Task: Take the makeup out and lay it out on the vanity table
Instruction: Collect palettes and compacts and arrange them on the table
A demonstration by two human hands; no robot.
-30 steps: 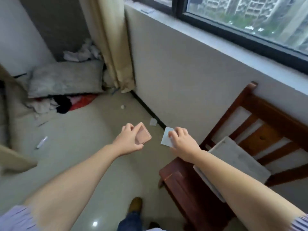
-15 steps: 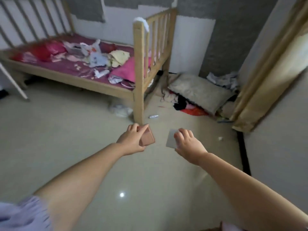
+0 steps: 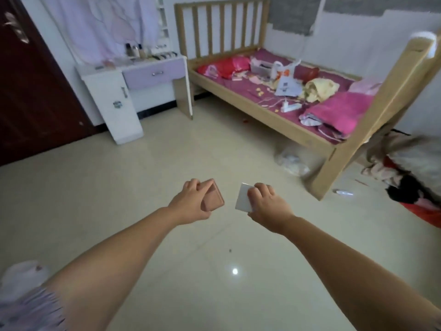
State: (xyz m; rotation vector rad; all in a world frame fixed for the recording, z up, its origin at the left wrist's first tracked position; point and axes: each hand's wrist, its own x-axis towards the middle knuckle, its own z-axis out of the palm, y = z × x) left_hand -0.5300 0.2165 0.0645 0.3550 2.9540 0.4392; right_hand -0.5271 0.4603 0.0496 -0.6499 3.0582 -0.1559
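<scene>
Pink compact (image 3: 213, 196), seemingly, between left hand (image 3: 191, 201) fingers.

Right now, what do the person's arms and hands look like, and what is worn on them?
Both forearms are bare from above the elbow down. The left hand and right hand wear no gloves, and no rings, watch or bracelet show. A pale lilac sleeve with fine stripes and a gathered edge covers the left upper arm at the frame's lower left corner. The right sleeve is out of view.
</scene>
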